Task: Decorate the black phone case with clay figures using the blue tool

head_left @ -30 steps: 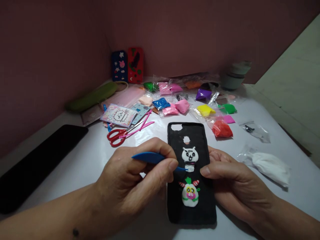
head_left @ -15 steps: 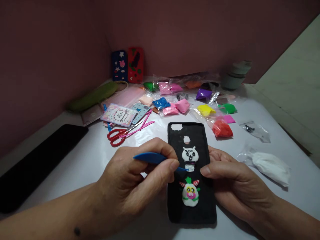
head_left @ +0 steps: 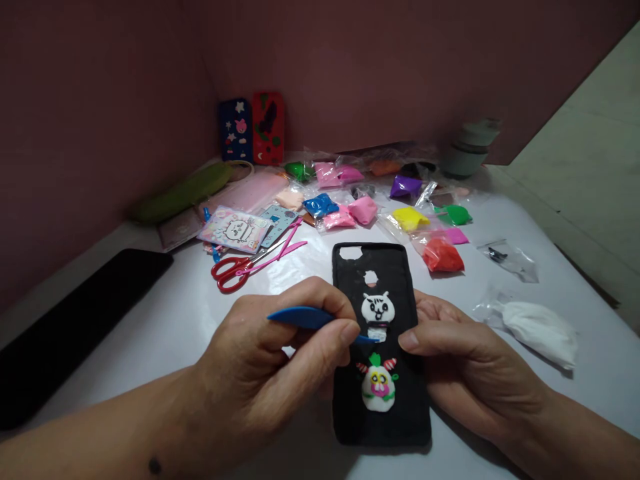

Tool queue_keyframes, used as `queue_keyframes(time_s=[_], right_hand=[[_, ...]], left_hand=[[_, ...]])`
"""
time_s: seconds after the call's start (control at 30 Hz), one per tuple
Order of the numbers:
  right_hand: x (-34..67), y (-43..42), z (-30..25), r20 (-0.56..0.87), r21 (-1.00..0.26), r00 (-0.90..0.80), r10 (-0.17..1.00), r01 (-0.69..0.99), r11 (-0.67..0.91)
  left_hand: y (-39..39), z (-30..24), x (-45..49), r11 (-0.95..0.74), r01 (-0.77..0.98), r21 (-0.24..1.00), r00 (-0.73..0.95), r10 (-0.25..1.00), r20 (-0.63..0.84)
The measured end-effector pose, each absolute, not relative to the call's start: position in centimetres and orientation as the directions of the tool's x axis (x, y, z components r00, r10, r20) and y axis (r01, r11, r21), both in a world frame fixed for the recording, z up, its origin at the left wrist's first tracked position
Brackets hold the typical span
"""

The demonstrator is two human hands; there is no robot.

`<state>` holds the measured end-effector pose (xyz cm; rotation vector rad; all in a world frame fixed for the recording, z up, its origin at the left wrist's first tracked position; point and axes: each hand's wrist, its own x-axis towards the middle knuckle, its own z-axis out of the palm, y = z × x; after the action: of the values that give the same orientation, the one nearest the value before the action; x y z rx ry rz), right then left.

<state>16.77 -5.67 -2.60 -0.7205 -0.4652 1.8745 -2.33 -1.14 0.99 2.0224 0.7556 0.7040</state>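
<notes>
A black phone case (head_left: pixel 395 413) lies on the white table, with two small clay figures stuck on it: a white cat face (head_left: pixel 378 307) and a white creature with a pink mouth (head_left: pixel 379 389). My left hand (head_left: pixel 270 373) pinches a blue sculpting tool (head_left: pixel 300 316), whose tip touches a small white clay piece just below the cat face. My right hand (head_left: pixel 470 373) grips the case's right edge, thumb resting on its surface.
Several bags of coloured clay (head_left: pixel 410 218) lie behind the case, and a white clay bag (head_left: pixel 537 325) to the right. Red scissors (head_left: pixel 233 272), pink tools and sticker cards (head_left: pixel 235 230) lie left. A black slab (head_left: pixel 70 327) is far left. Two decorated cases (head_left: pixel 253 128) lean on the wall.
Almost nothing differs. The view has shifted very slightly, and the tool tip stays at the clay piece below the cat face.
</notes>
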Motion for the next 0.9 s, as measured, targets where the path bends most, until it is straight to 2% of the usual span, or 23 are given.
queue_keyframes(time_s=[0.1,0.43,0.9], right_hand=[[16.78,-5.74,-2.54,-0.280,-0.598,-0.300,0.912,-0.689,-0.410],[16.77,-5.70,-2.64,-0.274,-0.601,-0.298,0.915,-0.690,-0.404],[16.79,-5.73,-2.56,-0.299,-0.606,-0.295,0.907,-0.675,-0.420]], left_hand=[[-1.15,0.83,-2.37,-0.441,0.241,0.865,0.671,0.719,0.179],[-1.27,0.43,-2.19,-0.447,0.158,0.880,0.639,0.726,0.254],[-1.30,1.02,-2.39,-0.434,0.247,0.866,0.656,0.733,0.181]])
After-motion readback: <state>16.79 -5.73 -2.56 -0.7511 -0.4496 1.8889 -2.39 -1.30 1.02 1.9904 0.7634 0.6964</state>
